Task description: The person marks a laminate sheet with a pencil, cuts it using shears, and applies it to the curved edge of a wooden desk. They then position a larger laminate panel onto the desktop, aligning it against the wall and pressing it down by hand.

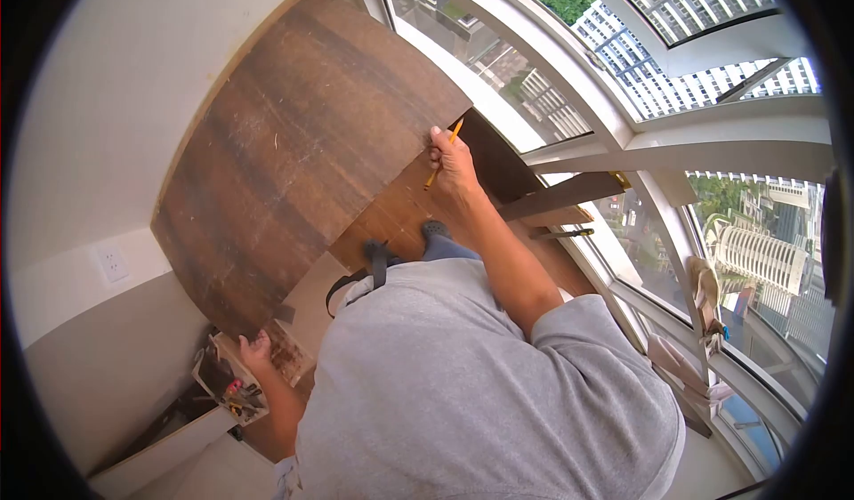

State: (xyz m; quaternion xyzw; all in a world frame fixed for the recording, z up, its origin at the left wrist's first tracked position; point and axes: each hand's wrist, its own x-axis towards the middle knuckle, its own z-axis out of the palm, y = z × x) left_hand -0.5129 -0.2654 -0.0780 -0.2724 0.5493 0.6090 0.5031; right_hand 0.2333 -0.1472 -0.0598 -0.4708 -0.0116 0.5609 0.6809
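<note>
The dark brown wooden panel (302, 135), its grained face scratched and scuffed, is positioned beside the white wall (98, 126) and near the windows. The right hand (455, 160) grasps a yellow pencil (431, 180) at the panel's near edge; the left hand (256, 350) contacts the lower corner, its grip indeterminable.

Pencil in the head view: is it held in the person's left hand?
No, the pencil is held in the right hand, at the edge of the brown panel.
</note>
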